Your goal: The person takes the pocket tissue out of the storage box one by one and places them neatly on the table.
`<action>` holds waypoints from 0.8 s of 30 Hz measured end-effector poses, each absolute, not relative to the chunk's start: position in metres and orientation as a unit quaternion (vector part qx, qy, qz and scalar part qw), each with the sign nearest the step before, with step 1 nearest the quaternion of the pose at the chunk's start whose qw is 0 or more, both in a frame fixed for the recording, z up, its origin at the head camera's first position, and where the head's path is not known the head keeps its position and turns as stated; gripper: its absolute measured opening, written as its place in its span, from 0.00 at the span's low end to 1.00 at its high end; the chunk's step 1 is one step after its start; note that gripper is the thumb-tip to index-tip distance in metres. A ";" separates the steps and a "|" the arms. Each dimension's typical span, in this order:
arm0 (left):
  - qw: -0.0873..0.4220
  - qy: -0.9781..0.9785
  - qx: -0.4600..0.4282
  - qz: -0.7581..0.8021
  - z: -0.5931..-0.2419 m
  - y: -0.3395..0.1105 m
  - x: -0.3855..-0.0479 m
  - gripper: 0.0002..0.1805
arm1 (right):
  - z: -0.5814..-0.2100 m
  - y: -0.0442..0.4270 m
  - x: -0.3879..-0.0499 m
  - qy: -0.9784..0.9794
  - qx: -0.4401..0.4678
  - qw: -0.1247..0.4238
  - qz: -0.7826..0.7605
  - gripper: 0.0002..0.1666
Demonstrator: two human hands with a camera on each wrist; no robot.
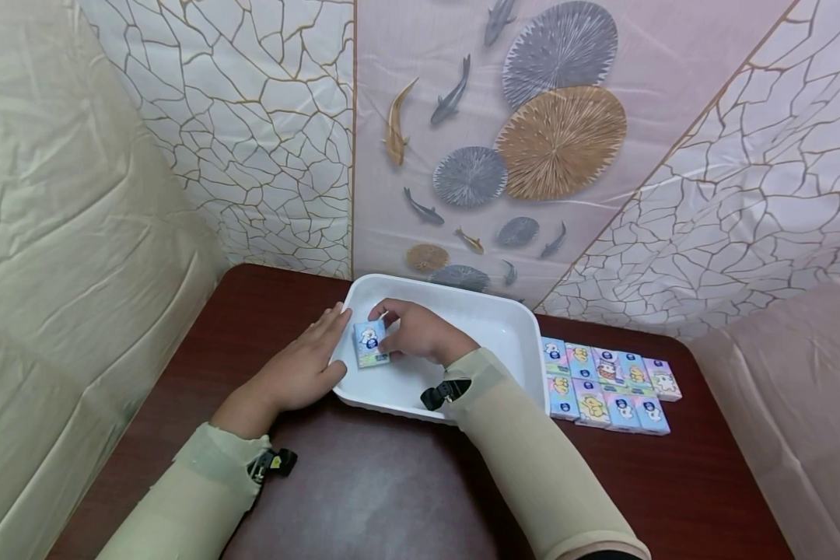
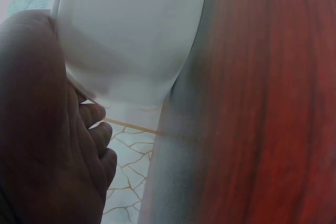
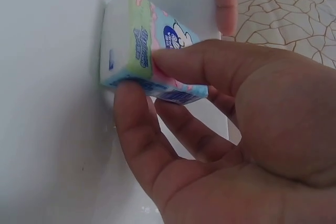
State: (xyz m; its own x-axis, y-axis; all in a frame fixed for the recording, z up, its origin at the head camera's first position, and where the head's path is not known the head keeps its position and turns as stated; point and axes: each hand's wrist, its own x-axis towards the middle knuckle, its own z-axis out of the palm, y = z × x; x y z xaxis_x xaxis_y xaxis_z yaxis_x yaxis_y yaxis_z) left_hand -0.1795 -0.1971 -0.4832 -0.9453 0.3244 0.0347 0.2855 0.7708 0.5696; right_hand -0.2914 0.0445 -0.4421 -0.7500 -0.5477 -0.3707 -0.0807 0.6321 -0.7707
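A white plastic tray (image 1: pixel 486 330) stands on the dark table. My left hand (image 1: pixel 304 365) lies against its left rim, fingers extended along the edge and thumb near the front corner; the left wrist view shows the palm side of the left hand (image 2: pixel 58 124) beside the tray wall. Inside the tray at the left, my right hand (image 1: pixel 420 333) pinches a small pastel pocket tissue pack (image 1: pixel 369 344) between thumb and fingers. In the right wrist view the tissue pack (image 3: pixel 136 51) is close to the white tray surface, its printed face partly under the thumb.
Several similar tissue packs (image 1: pixel 605 389) lie in two rows on the table (image 1: pixel 700 482), right of the tray. Patterned sheeting (image 1: pixel 287 140) rises behind the table, with plain cloth (image 1: pixel 77 257) at the left. A rounded brown surface (image 1: pixel 364 490) is in front of the tray.
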 end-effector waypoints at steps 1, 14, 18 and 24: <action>0.033 0.940 0.162 0.297 -0.483 -0.197 -0.180 0.47 | -0.441 0.045 -0.291 0.853 -0.186 0.297 -0.388 0.27; 0.033 0.943 0.155 0.293 -0.483 -0.197 -0.179 0.47 | -0.409 0.061 -0.294 0.862 -0.192 0.225 -0.412 0.28; 0.036 0.944 0.151 0.292 -0.483 -0.197 -0.179 0.48 | -0.396 0.072 -0.289 0.860 -0.186 0.218 -0.422 0.30; 0.027 0.942 0.157 0.297 -0.483 -0.196 -0.179 0.48 | -0.385 0.097 -0.278 0.863 -0.183 0.200 -0.426 0.30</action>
State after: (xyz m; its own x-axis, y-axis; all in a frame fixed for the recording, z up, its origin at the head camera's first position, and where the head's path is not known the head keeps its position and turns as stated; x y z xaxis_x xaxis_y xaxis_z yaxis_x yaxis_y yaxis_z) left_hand -0.1788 -0.1960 -0.4829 -0.9494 0.3112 0.0426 0.2795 0.7749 0.5669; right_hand -0.2777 0.0973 -0.3849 -0.8537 -0.4854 -0.1888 -0.1449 0.5696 -0.8091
